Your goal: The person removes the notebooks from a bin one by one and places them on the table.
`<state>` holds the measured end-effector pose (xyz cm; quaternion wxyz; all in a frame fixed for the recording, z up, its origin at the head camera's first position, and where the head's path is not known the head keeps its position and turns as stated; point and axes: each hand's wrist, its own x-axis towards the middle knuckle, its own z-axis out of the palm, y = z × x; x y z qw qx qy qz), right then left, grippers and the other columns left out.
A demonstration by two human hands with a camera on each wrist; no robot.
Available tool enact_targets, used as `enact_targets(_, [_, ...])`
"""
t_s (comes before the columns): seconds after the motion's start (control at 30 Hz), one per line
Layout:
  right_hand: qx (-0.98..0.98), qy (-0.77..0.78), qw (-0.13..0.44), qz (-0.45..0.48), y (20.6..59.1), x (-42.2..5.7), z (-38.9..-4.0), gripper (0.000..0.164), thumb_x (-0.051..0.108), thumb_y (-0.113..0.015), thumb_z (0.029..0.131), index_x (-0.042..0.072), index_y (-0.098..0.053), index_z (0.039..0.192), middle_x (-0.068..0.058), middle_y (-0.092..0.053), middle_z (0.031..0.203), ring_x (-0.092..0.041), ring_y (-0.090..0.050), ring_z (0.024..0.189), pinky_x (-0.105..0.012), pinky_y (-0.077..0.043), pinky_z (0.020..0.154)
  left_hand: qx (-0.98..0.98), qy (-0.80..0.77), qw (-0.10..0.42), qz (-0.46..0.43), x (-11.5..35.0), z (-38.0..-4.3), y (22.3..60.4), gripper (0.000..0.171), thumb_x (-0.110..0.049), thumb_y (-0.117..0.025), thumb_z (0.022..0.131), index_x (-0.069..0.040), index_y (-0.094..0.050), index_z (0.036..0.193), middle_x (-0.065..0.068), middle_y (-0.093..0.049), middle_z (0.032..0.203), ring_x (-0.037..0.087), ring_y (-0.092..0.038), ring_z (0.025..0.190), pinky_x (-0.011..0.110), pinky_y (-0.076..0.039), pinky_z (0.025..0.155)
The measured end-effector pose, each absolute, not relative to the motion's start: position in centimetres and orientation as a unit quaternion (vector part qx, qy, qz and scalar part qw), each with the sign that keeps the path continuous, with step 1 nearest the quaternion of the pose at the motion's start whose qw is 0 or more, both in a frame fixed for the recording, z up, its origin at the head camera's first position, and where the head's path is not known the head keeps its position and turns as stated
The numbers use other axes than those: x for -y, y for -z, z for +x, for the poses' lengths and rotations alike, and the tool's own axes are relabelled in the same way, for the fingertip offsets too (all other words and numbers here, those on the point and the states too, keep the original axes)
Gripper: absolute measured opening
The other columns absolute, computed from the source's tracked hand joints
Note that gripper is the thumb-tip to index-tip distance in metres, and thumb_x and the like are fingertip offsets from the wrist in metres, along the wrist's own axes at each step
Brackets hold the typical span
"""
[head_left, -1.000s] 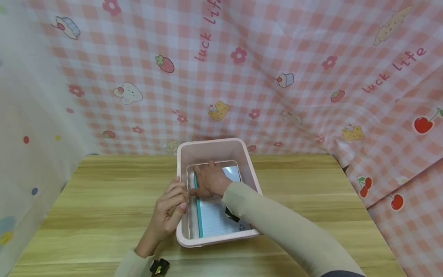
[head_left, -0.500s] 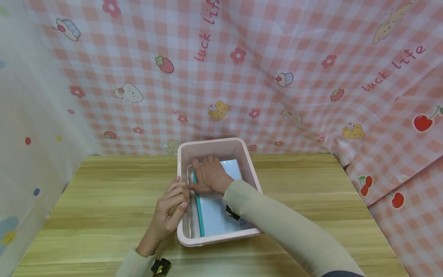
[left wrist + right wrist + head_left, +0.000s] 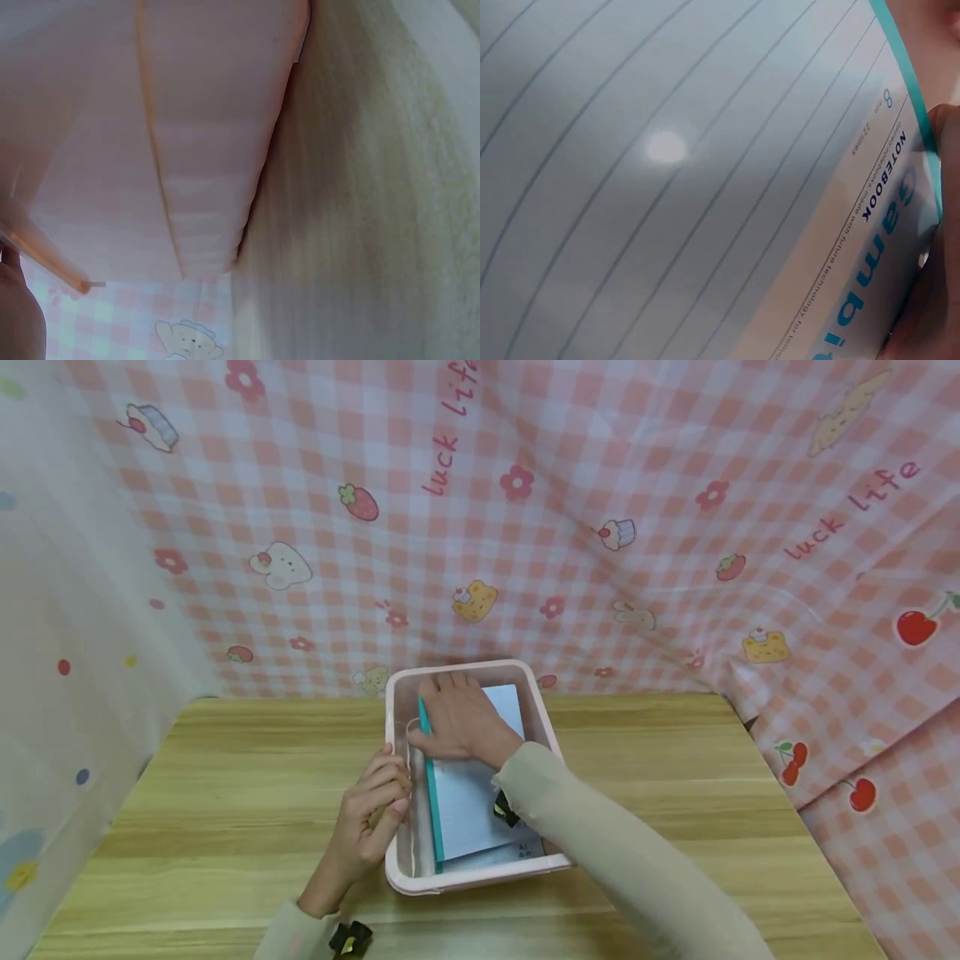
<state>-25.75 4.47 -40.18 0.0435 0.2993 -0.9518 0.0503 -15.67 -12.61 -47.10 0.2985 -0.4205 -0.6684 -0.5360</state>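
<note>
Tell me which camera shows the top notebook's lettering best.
The right wrist view: close enough to read NOTEBOOK on the top notebook. The head view shows it partly under the right hand and unreadable; the left wrist shows none of it.

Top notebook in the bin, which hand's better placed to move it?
Likely the right hand: it's on that notebook near its teal edge, while the left hand holds the bin's rim.

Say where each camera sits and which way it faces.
Head: worn on the head, facing forward and down at the tub; left hand and right hand show.
Left wrist: worn there, looking along the tub's outer wall and table toward the cloth; part of the left hand shows.
Right wrist: worn there, facing the notebook closely; parts of the right hand show.
Head and right wrist share the notebook.
</note>
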Motion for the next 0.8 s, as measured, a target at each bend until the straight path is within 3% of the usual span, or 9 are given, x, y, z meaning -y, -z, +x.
enact_targets(0.17, [0.943, -0.078, 0.087, 0.311, 39.1, -4.8, -25.7, 0.028, 0.044, -0.051, 0.091, 0.018, -0.045, 0.099, -0.001, -0.049, 0.093, -0.02, -0.046, 0.086, -0.035, -0.04, 0.078, 0.674, 0.536, 0.294, -0.415, 12.7, -15.6, 47.0, 0.026, 0.01, -0.052, 0.081, -0.013, -0.053, 0.068, 0.004, -0.059, 0.084, 0.024, -0.054, 0.1, 0.042, -0.027, 0.124])
enact_targets(0.4, [0.916, -0.113, 0.189, 0.335, 37.6, -5.2, -25.4, 0.023, 0.036, -0.05, 0.082, 0.016, -0.04, 0.088, 0.0, -0.041, 0.078, -0.018, -0.035, 0.069, -0.029, -0.028, 0.068, 0.666, 0.54, 0.298, -0.42, 12.7, -15.8, 47.0, 0.026, 0.011, -0.051, 0.079, -0.012, -0.052, 0.066, 0.007, -0.058, 0.081, 0.026, -0.054, 0.096, 0.042, -0.028, 0.123])
enact_targets(0.6, [0.891, -0.134, 0.259, 0.348, 35.2, -5.7, -24.7, 0.024, 0.032, -0.057, 0.082, 0.013, -0.043, 0.089, -0.001, -0.041, 0.079, -0.018, -0.037, 0.071, -0.031, -0.033, 0.07, 0.666, 0.54, 0.301, -0.419, 12.7, -15.8, 47.2, 0.027, 0.012, -0.051, 0.078, -0.012, -0.051, 0.066, 0.01, -0.057, 0.079, 0.029, -0.054, 0.096, 0.042, -0.028, 0.124])
enact_targets(0.8, [0.875, -0.167, 0.29, 0.351, 31.3, -6.8, -24.2, 0.02, 0.03, -0.051, 0.08, 0.014, -0.04, 0.084, -0.002, -0.039, 0.08, -0.018, -0.035, 0.07, -0.03, -0.031, 0.066, 0.66, 0.537, 0.307, -0.426, 12.6, -15.8, 47.2, 0.026, 0.011, -0.051, 0.078, -0.012, -0.051, 0.066, 0.008, -0.056, 0.079, 0.028, -0.053, 0.095, 0.043, -0.028, 0.123])
